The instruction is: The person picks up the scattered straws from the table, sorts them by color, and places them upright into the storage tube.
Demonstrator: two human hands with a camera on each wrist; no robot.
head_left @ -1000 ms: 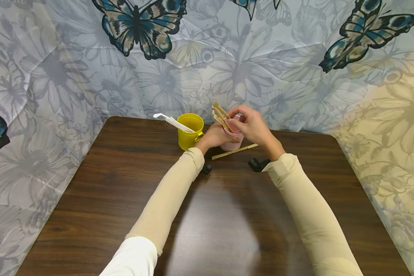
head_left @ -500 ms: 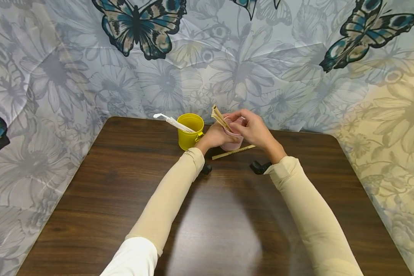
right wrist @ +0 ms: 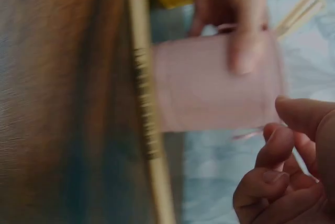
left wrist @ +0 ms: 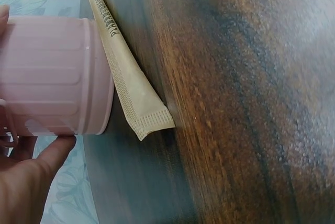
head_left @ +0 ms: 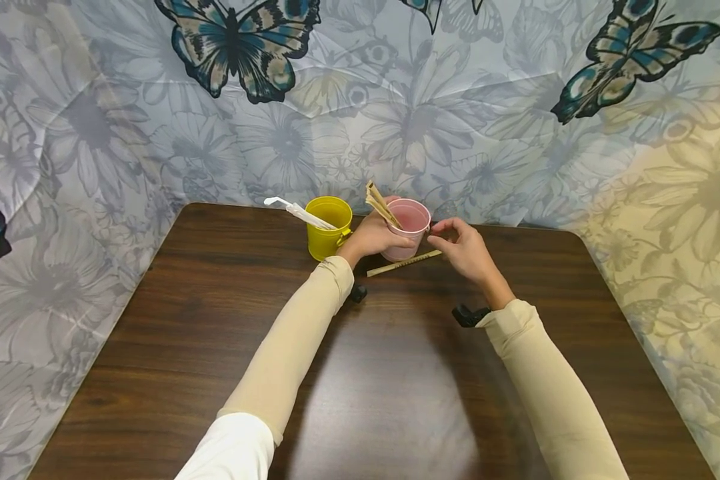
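Observation:
My left hand (head_left: pixel 373 237) grips the small pink bucket (head_left: pixel 411 227), its thumb and fingers round the side. Tan paper-wrapped straws (head_left: pixel 382 207) lean out of that bucket toward the left. To the bucket's right, my right hand (head_left: pixel 465 252) has its fingers loosely bent, with nothing visible between thumb and fingertips; the right wrist view puts the thumb close beside the rim. Another tan wrapped straw (left wrist: pixel 125 69), printed with dark letters, lies on the table just in front of the bucket's base.
A yellow bucket (head_left: pixel 320 245) stands left of the pink one, with white wrapped straws (head_left: pixel 306 215) leaning out of it. Both stand near the back edge of the brown wooden table (head_left: pixel 216 347). Behind hangs a cloth (head_left: pixel 288 133) with butterflies and flowers.
My right hand has come out of the pink bucket's mouth and moved right and down beside it. The tan straws stand closer together in the bucket. My left hand has kept its hold.

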